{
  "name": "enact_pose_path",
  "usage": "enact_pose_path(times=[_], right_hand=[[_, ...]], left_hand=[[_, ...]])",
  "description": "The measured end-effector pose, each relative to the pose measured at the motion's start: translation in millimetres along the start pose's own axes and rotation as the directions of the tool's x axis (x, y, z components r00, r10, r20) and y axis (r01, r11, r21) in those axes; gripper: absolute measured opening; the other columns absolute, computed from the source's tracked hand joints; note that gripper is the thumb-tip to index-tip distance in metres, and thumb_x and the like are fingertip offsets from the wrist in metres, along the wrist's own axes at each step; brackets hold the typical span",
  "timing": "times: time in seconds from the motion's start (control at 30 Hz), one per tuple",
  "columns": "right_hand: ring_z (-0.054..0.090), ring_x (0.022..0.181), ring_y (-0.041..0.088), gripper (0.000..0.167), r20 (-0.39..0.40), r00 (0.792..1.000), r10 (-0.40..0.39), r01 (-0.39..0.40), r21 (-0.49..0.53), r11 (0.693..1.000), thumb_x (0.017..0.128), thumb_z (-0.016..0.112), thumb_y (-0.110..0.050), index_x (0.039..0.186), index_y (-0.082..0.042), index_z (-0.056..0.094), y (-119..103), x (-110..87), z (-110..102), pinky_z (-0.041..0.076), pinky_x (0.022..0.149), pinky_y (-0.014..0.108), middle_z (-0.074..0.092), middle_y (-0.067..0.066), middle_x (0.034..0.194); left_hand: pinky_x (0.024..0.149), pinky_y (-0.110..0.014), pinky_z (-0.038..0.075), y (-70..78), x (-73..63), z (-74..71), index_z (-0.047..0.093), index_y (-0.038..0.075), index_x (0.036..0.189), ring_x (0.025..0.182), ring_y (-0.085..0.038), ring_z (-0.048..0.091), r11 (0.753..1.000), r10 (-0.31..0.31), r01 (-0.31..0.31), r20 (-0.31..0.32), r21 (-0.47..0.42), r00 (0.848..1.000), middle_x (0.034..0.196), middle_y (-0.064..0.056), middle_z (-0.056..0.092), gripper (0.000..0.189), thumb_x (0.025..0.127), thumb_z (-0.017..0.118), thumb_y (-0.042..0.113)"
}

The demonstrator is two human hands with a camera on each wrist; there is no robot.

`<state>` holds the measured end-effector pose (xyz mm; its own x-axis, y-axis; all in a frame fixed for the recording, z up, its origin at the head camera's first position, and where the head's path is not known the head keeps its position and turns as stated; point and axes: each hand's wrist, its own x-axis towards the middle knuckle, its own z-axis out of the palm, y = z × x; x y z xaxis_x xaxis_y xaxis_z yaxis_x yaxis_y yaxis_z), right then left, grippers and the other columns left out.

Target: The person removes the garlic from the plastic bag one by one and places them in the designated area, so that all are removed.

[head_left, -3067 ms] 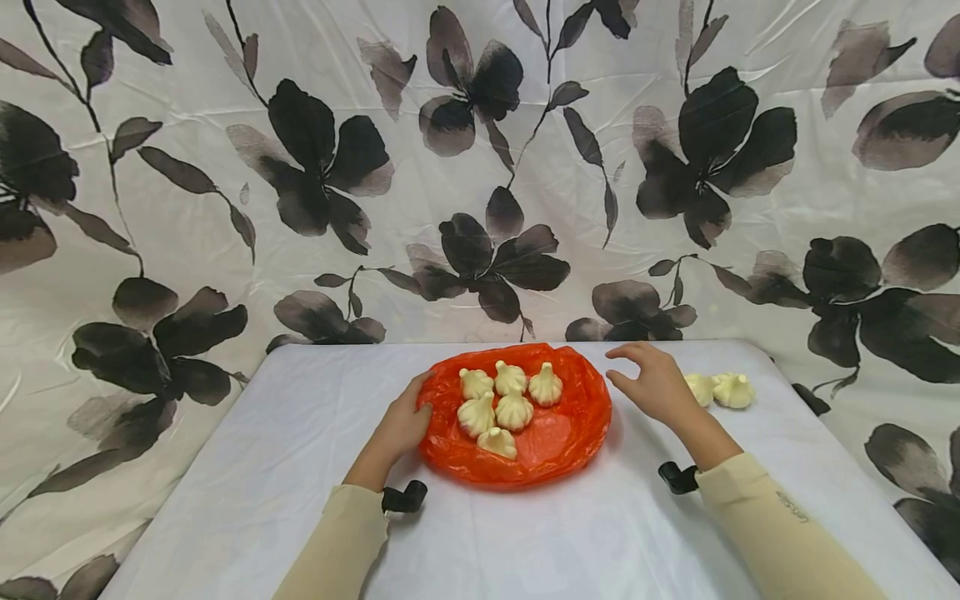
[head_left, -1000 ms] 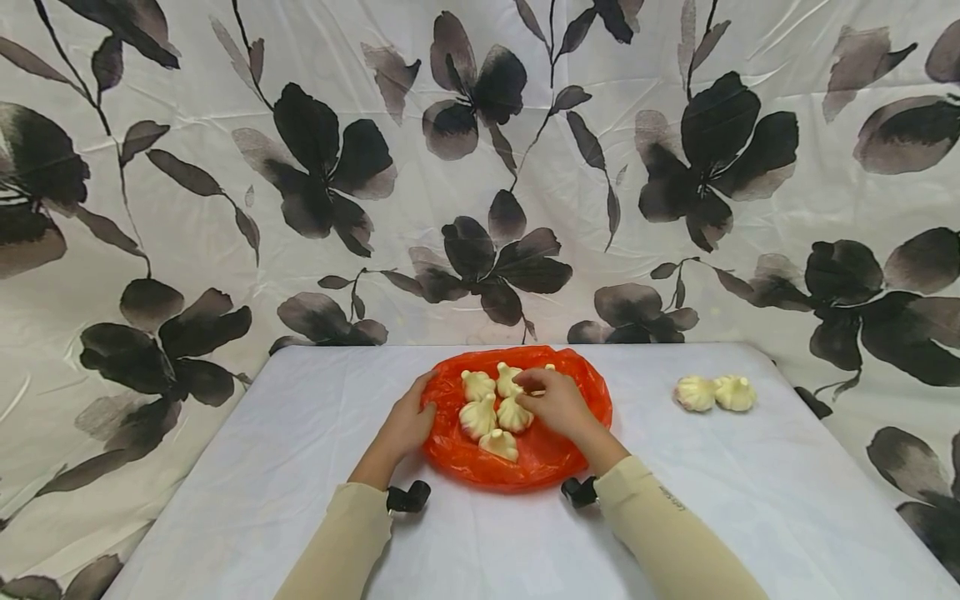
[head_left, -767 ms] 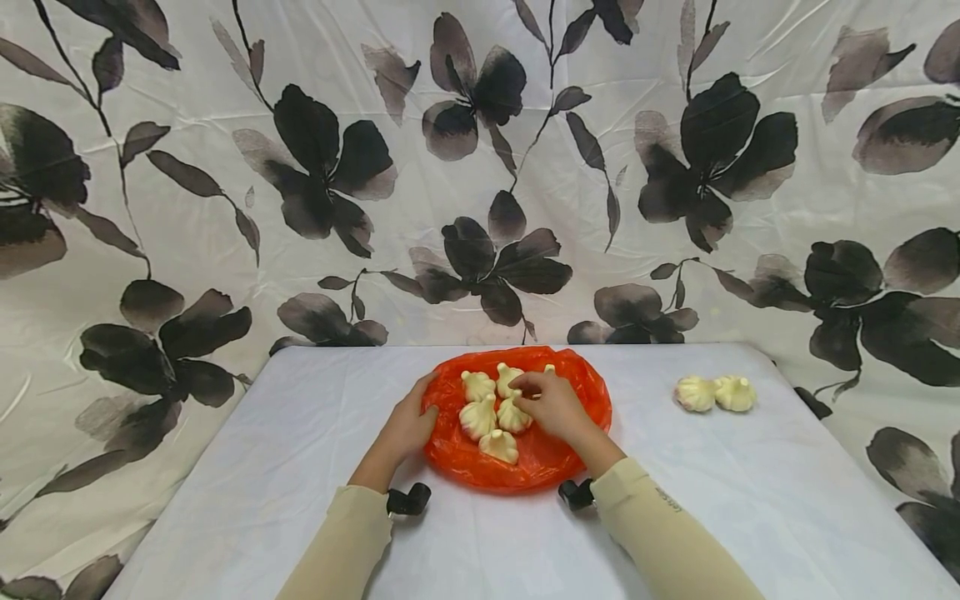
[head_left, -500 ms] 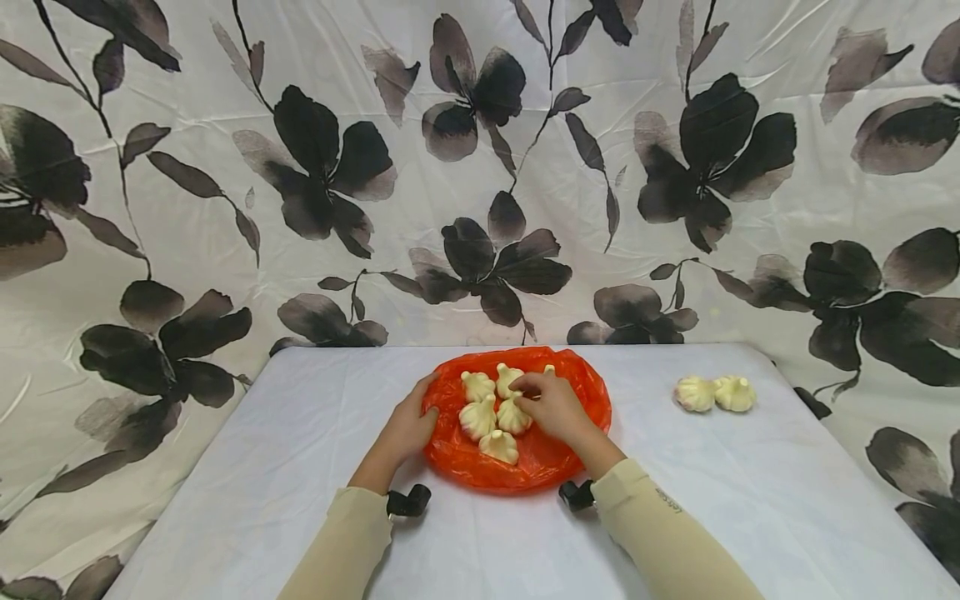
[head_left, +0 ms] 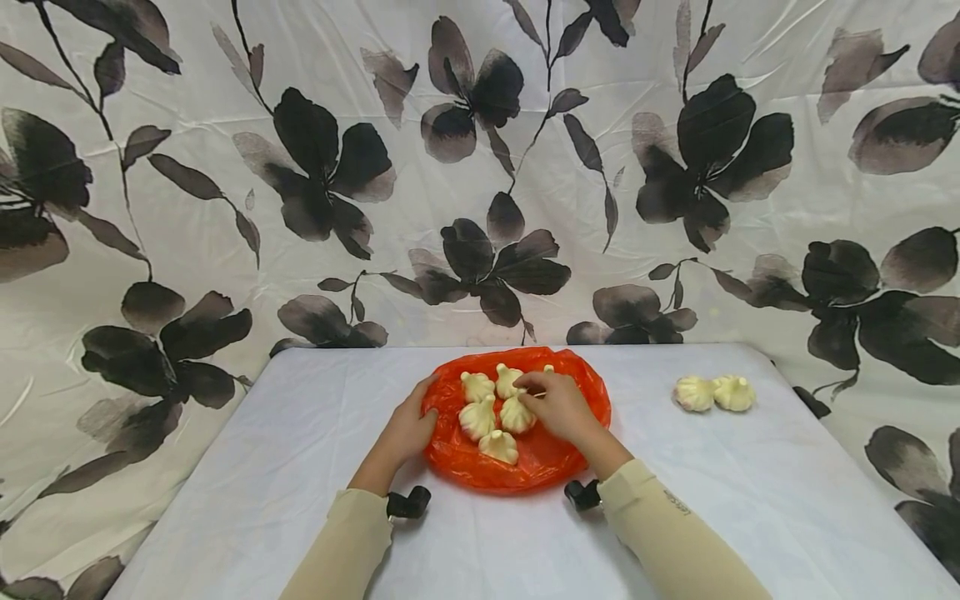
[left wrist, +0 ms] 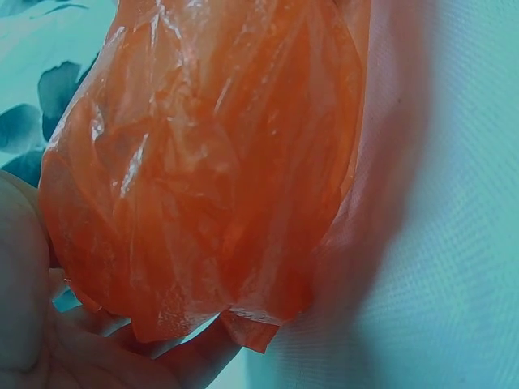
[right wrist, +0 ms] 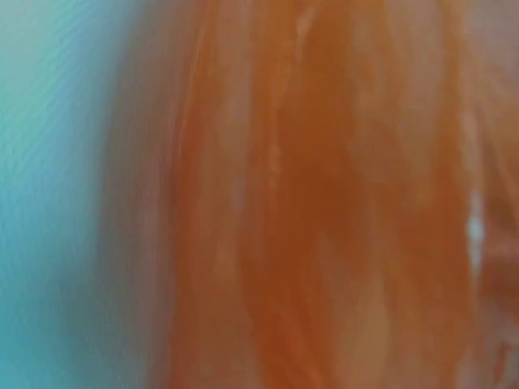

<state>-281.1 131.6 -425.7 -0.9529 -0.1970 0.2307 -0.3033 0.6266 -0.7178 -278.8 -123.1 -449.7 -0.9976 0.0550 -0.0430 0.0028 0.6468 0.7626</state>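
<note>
At the far middle of the white bench (head_left: 465, 546) we find the red plastic bag (head_left: 517, 477), its mouth facing up and garlic bulbs lying inside it. Our right hand (head_left: 558, 408) reaches over the bag from the near right, its thumb and forefinger pinching the top of the middle right bulb (head_left: 517, 416). The other fingers on that side are folded out of sight. Our left hand (head_left: 412, 422) is at the bag's left side; in the left wrist view its fingers (left wrist: 199, 354) curve behind the red film, with the thumb on the other side, so that we hold the bag between them.

Counting, we make it six bulbs in the one bag: the pinched one, a far left bulb (head_left: 477, 386), a far middle bulb (head_left: 507, 379), a middle left bulb (head_left: 477, 418), a near bulb (head_left: 498, 447), and a far right bulb (head_left: 549, 368) of which our hand hides all but the tip. Two more bulbs (head_left: 693, 394) lie side by side on the bench, well to the right of the bag, which gives us eight. The right wrist view is too blurred to show us any fingers. Behind the bench hangs one flowered cloth (head_left: 480, 167).
</note>
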Motion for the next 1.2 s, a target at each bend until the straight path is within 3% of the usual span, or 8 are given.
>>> enact_pose_path(times=[0.67, 1.2], right_hand=[[0.069, 0.096, 0.023, 0.022, -0.054, 0.998, -0.033, 0.033, -0.013, 0.999, 0.089, 0.069, -0.016, 0.111, -0.016, 0.071, -3, -13.5, -33, 0.06, 0.081, 0.036, 0.071, 0.002, 0.108], [0.07, 0.093, 0.025, 0.025, -0.139, 0.98, -0.143, 0.134, -0.073, 0.988, 0.089, 0.068, -0.015, 0.112, -0.007, 0.071, 4, -29.3, -74, 0.06, 0.081, 0.04, 0.073, 0.009, 0.107]], left_hand=[[0.112, -0.057, 0.034, -0.5, -2.4, -0.8, 0.024, 0.021, 0.154, 0.141, -0.037, 0.037, 1.0, 0.016, -0.016, 0.002, 0.01, 1.0, 0.155, -0.014, 0.035, 0.06, 0.098, 0.045, 0.017], [0.111, -0.057, 0.036, -1.5, -1.5, 0.2, 0.025, 0.022, 0.153, 0.14, -0.036, 0.038, 1.0, 0.015, -0.015, -0.005, 0.002, 1.0, 0.155, -0.013, 0.035, 0.059, 0.098, 0.045, 0.016]])
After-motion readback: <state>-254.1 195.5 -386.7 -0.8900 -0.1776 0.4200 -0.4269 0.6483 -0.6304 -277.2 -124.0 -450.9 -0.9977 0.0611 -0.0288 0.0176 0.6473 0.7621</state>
